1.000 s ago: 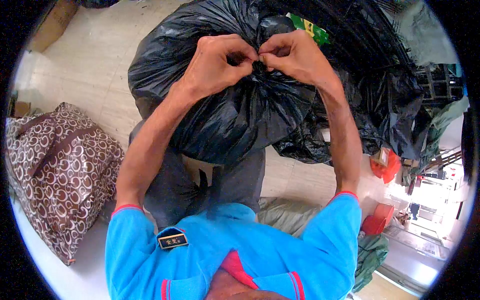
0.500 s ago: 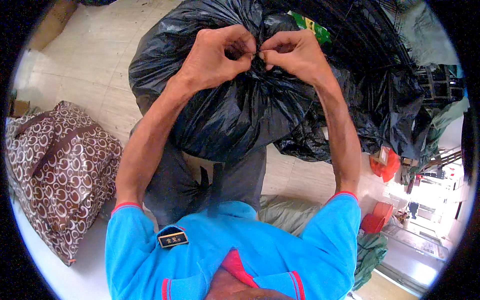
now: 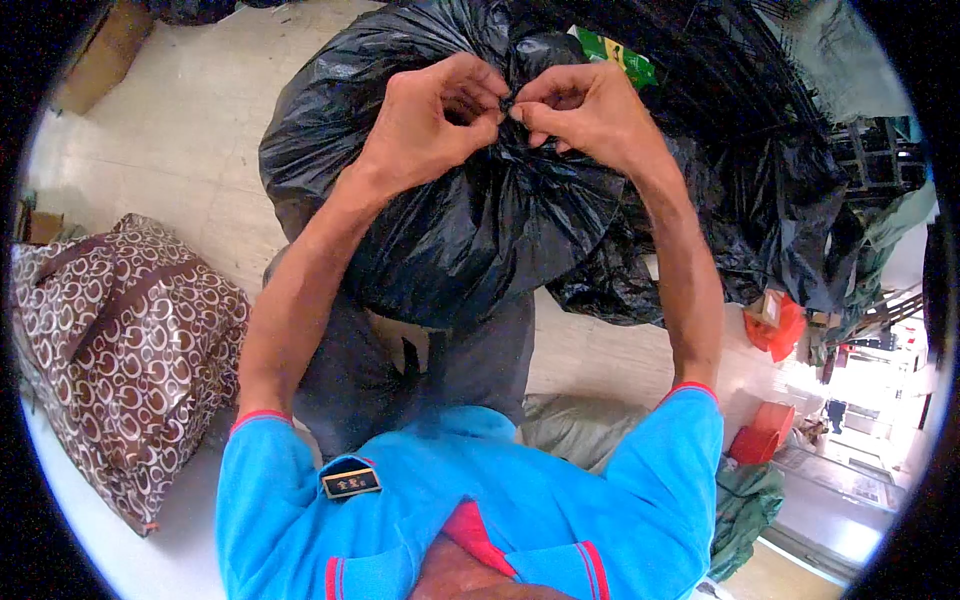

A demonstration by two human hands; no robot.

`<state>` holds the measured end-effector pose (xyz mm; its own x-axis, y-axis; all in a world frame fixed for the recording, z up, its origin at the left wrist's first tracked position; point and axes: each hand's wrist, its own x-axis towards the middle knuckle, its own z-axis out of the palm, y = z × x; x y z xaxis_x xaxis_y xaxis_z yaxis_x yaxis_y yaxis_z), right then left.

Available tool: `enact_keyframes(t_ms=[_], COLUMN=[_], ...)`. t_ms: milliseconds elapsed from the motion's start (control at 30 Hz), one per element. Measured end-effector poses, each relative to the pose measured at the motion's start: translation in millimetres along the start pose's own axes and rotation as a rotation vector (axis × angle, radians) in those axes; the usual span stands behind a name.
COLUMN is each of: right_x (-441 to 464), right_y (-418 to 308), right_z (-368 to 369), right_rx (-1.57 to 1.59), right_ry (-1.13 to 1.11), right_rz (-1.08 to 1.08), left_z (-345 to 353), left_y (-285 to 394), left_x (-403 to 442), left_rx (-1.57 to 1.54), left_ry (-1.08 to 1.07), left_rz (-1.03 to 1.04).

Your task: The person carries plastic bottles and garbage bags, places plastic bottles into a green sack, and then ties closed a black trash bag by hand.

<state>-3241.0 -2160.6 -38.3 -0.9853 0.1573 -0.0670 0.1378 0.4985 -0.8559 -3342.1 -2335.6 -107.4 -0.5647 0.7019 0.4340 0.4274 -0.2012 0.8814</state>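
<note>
A full, shiny black garbage bag (image 3: pixel 450 240) stands in front of my legs, its top gathered into twisted folds. My left hand (image 3: pixel 435 118) is closed in a pinch at the bag's gathered neck, thumb against fingertips. Just beside it, my right hand (image 3: pixel 585 112) pinches at the same spot, its lower fingers curled. The fingertips of both hands are a small gap apart. Whether they grip the plastic itself or a thin tie around it is too small to make out.
On the left stands a brown patterned bag (image 3: pixel 130 350). More black plastic (image 3: pixel 770 220) and a green packet (image 3: pixel 615 55) lie at the right. Further right are a red plastic bag (image 3: pixel 775 328) and a red container (image 3: pixel 762 432). A cardboard box (image 3: pixel 105 55) sits upper left.
Both hands stay at the bag's neck, with their fingertips shifted slightly. The view has moved a little; the bag remains in place.
</note>
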Motion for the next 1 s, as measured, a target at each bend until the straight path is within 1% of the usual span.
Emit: enact_keyframes(t_ms=[67,100,133,167,300,367,500,567,600,667,733,800,867,900,967,1000], right_x=[0,-1,0,2,4,7,12,15,15,14,14,13,12,12,12,12], right_y=[0,1,2,1,-1,1,4,6,5,1,-1,1,5,7,8,8], right_z=[-2,0,2,3,2,1,-2,-2,-3,-3,-4,-5,-6,-7,-8,-9], right_rx=[-0.309,-0.308,-0.360,-0.413,-0.461,-0.507,-0.498,-0.532,-0.532,-0.487,-0.465,-0.440,-0.251,-0.251,-0.102,-0.101], right_ry=[0.067,0.061,0.082,0.105,0.106,0.069,0.023,0.008,0.006,-0.063,-0.082,-0.101,-0.155,-0.154,-0.196,-0.195], right_rz=[-0.169,-0.167,-0.217,-0.270,-0.275,-0.271,-0.247,-0.291,-0.290,-0.202,-0.198,-0.194,-0.092,-0.091,-0.076,-0.082], left_z=[2,4,4,4,6,7,7,6,6,5,2,2,2,2,0,-1], left_y=[0,2,3,4,3,3,2,2,2,5,8,8,8,7,5,3], left_x=[-2,-2,-1,0,0,0,1,1,1,-1,-2,-2,-1,-1,0,0], left_rx=[0.010,0.053,0.096,0.098,0.135,0.141,0.167,0.176,0.176,0.175,0.147,0.146,0.146,0.107,0.074,0.037], left_ry=[0.013,0.042,0.070,0.072,0.065,0.065,0.061,0.060,0.064,0.068,0.022,0.026,0.027,0.027,0.030,-0.001], left_rz=[0.011,0.050,0.094,0.096,0.110,0.114,0.132,0.155,0.160,0.166,0.049,0.048,0.052,0.052,0.055,0.035])
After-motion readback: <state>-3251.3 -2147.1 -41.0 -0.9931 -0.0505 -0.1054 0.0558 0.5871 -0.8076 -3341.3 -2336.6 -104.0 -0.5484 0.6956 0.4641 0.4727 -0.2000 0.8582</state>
